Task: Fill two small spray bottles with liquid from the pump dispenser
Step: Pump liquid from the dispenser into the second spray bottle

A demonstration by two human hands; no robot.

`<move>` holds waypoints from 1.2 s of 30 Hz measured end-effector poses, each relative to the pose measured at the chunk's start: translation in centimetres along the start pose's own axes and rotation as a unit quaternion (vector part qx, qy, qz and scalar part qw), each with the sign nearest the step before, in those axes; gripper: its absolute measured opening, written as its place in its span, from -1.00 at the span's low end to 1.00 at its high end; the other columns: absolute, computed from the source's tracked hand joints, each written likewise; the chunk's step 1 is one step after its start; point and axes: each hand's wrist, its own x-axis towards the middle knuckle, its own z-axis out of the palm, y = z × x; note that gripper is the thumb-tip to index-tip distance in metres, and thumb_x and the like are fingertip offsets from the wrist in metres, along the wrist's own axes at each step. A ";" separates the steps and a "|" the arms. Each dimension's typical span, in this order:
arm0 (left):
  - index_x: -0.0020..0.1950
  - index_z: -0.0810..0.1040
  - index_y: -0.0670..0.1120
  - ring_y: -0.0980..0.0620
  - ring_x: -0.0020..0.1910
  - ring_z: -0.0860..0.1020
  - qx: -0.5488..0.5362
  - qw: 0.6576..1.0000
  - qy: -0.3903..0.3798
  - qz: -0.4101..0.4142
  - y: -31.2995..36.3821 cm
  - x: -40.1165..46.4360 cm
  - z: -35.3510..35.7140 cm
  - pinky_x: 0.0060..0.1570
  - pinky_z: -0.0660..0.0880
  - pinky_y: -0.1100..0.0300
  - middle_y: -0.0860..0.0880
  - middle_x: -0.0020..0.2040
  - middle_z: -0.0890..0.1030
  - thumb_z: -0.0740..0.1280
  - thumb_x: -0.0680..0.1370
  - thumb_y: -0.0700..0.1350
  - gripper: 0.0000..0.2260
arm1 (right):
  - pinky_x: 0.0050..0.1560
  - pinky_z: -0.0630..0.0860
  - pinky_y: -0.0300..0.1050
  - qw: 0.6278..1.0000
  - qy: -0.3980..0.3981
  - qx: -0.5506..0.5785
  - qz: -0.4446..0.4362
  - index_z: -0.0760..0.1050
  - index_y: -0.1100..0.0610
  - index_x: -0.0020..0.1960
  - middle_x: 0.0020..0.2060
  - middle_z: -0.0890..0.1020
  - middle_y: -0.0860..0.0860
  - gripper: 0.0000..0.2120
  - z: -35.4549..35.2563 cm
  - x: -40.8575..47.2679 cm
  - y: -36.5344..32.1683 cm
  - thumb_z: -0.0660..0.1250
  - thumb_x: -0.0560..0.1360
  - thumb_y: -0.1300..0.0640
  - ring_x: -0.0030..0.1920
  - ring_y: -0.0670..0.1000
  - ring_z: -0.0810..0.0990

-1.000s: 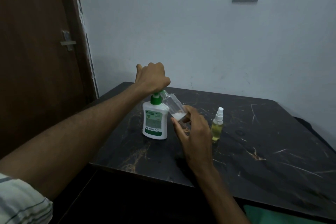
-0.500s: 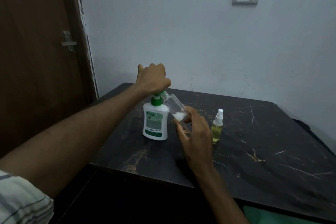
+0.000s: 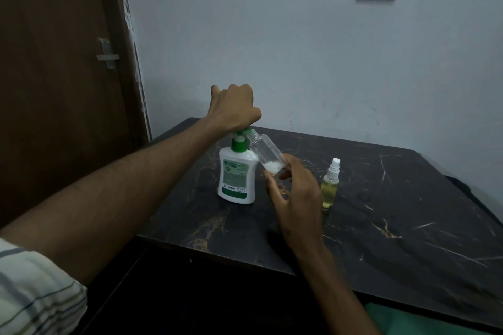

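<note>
Glossy marble-look table [image 3: 408, 212]; clear plastic bottle [image 3: 264, 152]; wooden door [image 3: 54, 90].

pump dispenser [image 3: 236, 173]: 1 | spray bottles: 2 (clear spray bottle [image 3: 265, 153], yellow spray bottle [image 3: 330, 186]) | hands: 2

pump dispenser [image 3: 236, 175] on table [image 3: 394, 212], spray bottle [image 3: 330, 185] to its right

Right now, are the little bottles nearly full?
One looks done: the capped spray bottle on the table holds yellowish liquid. In hand: the right hand tilts the clear bottle at the pump dispenser, pressed by the left hand. Only a little white liquid inside; filling and capping remain.
</note>
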 end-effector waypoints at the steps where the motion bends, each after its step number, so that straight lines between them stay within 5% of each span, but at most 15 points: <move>1: -0.22 0.52 -0.08 -0.10 -0.17 0.58 -0.008 1.000 -0.001 -0.002 0.0 -0.1 0.1 0.13 0.28 -0.11 -0.05 -0.19 0.64 0.26 0.37 -0.06 -0.89 | 0.04 0.61 0.02 1.000 0.000 0.002 -0.001 0.47 0.07 0.38 0.09 0.61 -0.04 -0.58 0.0 0.0 0.0 0.35 0.59 -0.09 0.01 -0.07 0.56; 7: -0.09 0.57 -0.09 -0.09 -0.13 0.60 0.012 1.000 -0.012 0.006 0.0 0.1 0.1 0.15 0.26 -0.13 -0.04 -0.16 0.64 0.26 0.38 -0.04 -0.80 | 0.04 0.60 0.03 1.000 -0.002 0.005 0.003 0.45 0.02 0.37 0.09 0.61 -0.06 -0.59 0.1 0.0 0.2 0.34 0.60 -0.11 0.02 -0.06 0.57; 14: -0.23 0.50 -0.08 -0.10 -0.16 0.60 -0.005 1.000 -0.003 0.001 -0.3 -0.1 0.7 0.16 0.29 -0.12 -0.07 -0.18 0.66 0.28 0.43 -0.10 -0.92 | 0.03 0.60 0.04 1.000 0.000 0.006 -0.001 0.47 0.03 0.34 0.08 0.61 -0.05 -0.61 0.0 0.0 0.1 0.33 0.59 -0.13 0.01 -0.05 0.57; 22: -0.11 0.60 -0.11 -0.11 -0.12 0.60 -0.004 1.000 -0.014 -0.007 -0.2 0.1 0.8 0.13 0.28 -0.13 -0.05 -0.13 0.66 0.20 0.33 -0.01 -0.72 | 0.03 0.60 0.01 1.000 -0.003 0.002 -0.001 0.46 0.03 0.35 0.08 0.62 -0.03 -0.57 0.0 -0.1 0.1 0.30 0.59 -0.19 0.02 -0.06 0.57; 36: -0.10 0.57 -0.08 -0.09 -0.13 0.59 0.016 0.999 -0.016 0.025 0.0 0.3 0.2 0.17 0.26 -0.14 -0.04 -0.16 0.65 0.25 0.37 -0.05 -0.80 | 0.04 0.58 0.07 1.000 0.003 0.003 -0.013 0.47 0.02 0.31 0.03 0.60 -0.09 -0.63 -0.1 -0.1 0.0 0.32 0.60 -0.15 -0.02 -0.07 0.56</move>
